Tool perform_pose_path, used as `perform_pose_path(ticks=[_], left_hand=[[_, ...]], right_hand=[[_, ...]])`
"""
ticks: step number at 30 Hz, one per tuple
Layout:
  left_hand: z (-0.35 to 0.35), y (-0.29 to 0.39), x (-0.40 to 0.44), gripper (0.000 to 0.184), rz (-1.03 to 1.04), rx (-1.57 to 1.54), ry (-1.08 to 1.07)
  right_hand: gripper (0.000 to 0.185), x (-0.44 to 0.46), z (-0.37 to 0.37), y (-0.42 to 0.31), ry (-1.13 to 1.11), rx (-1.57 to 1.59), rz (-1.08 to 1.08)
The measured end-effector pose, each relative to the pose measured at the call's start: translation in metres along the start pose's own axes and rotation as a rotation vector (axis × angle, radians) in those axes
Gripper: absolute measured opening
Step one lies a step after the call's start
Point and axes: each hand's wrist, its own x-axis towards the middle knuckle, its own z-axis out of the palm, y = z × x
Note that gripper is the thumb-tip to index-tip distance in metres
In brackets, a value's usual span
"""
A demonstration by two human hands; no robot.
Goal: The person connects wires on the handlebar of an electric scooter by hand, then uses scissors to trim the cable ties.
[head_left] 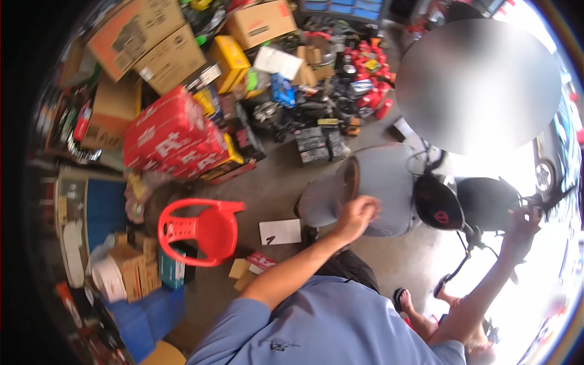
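Note:
A grey scooter (386, 188) stands in front of me, its black handlebar area (439, 202) to the right. Over the edge of its grey body is my left hand (359, 216), fingers curled together; whatever may be between them is too small to make out. My right hand (522, 232) is raised at the far right, beside a dark handlebar end or mirror (550, 201). Glare and blur hide how its fingers are set, and whether it touches that part is unclear.
A red plastic chair (213, 234) stands left, near a white sheet (280, 232) on the floor. Cardboard boxes (170, 59), a red-wrapped stack (173, 137) and heaped parts (310, 109) lie beyond. Another person's leg (420, 322) shows at lower right.

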Motion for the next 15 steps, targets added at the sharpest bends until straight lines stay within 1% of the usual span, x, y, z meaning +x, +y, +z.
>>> perform_pose_path(ticks=[1,2,3,4,5,6,7,8,9,10,11,12,13,14,15], left_hand=[[-0.011,-0.008,-0.008,0.017,-0.009,-0.058,0.058],[-0.025,-0.015,-0.015,0.017,-0.029,-0.043,0.074],[-0.038,-0.022,-0.021,0.017,-0.067,-0.005,0.102],[-0.047,-0.021,-0.029,0.017,-0.076,0.013,0.122],[-0.053,-0.019,-0.035,0.017,-0.09,0.026,0.155],[-0.055,-0.009,-0.043,0.017,-0.068,0.125,0.166],[-0.058,-0.005,-0.048,0.017,-0.071,0.168,0.172],[-0.06,-0.003,-0.053,0.018,-0.083,0.212,0.178],[-0.062,0.0,-0.055,0.018,-0.089,0.241,0.168],[-0.063,0.003,-0.057,0.018,-0.079,0.247,0.188],[-0.063,0.004,-0.061,0.018,-0.077,0.25,0.204],[-0.062,0.006,-0.065,0.018,-0.094,0.272,0.181],[-0.06,0.009,-0.065,0.017,-0.091,0.28,0.192],[-0.058,0.014,-0.061,0.017,-0.079,0.284,0.203],[-0.058,0.015,-0.058,0.017,-0.096,0.287,0.196]], right_hand=[[0.041,-0.011,0.01,0.019,-0.423,0.354,0.18],[0.045,-0.027,0.027,0.039,-0.339,0.313,0.11],[0.046,-0.046,0.052,0.051,-0.243,0.185,0.06],[0.05,-0.051,0.043,0.073,-0.041,-0.014,0.076],[0.052,-0.06,0.08,0.084,-0.28,-0.04,0.001],[0.043,-0.064,0.097,0.088,-0.426,0.02,0.105],[0.05,-0.068,0.104,0.099,-0.377,-0.009,0.152],[0.052,-0.074,0.115,0.108,-0.292,-0.001,0.221],[0.051,-0.079,0.109,0.122,-0.282,0.085,0.348],[0.049,-0.082,0.11,0.135,-0.297,0.097,0.39],[0.05,-0.086,0.113,0.143,-0.268,0.086,0.493],[0.056,-0.093,0.116,0.152,-0.3,0.065,0.435],[0.059,-0.1,0.109,0.168,-0.333,0.043,0.486],[0.058,-0.106,0.12,0.155,-0.309,-0.021,0.601],[0.057,-0.114,0.119,0.16,-0.351,-0.005,0.611]])
